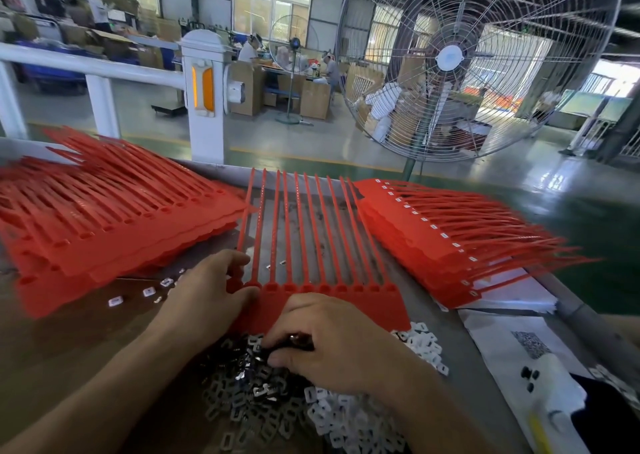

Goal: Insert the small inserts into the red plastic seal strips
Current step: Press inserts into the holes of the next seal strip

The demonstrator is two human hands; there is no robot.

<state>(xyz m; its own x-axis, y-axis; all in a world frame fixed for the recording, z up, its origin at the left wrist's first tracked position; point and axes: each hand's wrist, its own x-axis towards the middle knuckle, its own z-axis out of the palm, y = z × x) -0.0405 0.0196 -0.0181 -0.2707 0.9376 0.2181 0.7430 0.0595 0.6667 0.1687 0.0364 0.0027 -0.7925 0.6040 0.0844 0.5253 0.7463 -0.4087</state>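
A red seal strip sheet with several long tails lies flat in the middle of the table, tails pointing away from me. My left hand pinches its left end between thumb and fingers. My right hand is curled over a heap of small metal and white inserts at the sheet's near edge, fingertips picking among them. Whether it holds an insert is hidden by the fingers.
A stack of red strips with no inserts in them lies at the left. A stack with white inserts fitted lies at the right. Loose inserts are scattered near the left stack. Printed paper lies at the right. A large fan stands beyond the table.
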